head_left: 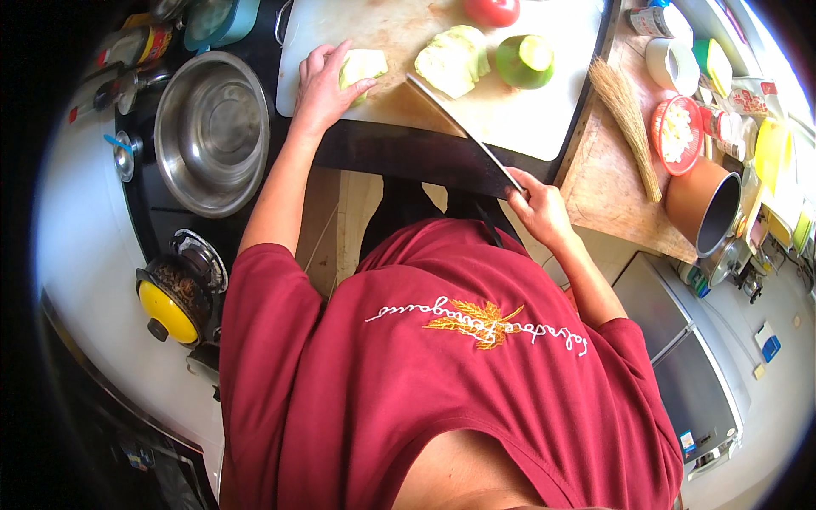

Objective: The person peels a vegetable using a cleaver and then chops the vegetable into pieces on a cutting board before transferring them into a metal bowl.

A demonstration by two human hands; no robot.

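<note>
My left hand [327, 89] rests on the left part of a white cutting board [527, 127], its fingers and thumb around a pale green vegetable piece [365, 66]. In my right hand [541, 208] is the handle of a kitchen knife [465, 131], seen nearly edge-on. Its blade slants up and left across the board's near edge, the tip apart from my left hand. Beyond the tip lies a larger pale green vegetable chunk [450, 61]. Right of that sits a round green vegetable [524, 62] with a pale cut face. A red tomato [492, 10] is at the far edge.
Left of the board stands a wide steel basin [170, 136], with a yellow-lidded pot [177, 302] nearer me. To the right, a straw brush [625, 123], a red basket [699, 136] with pale pieces and a brown pot [684, 204] lying tipped share a wooden surface [595, 183].
</note>
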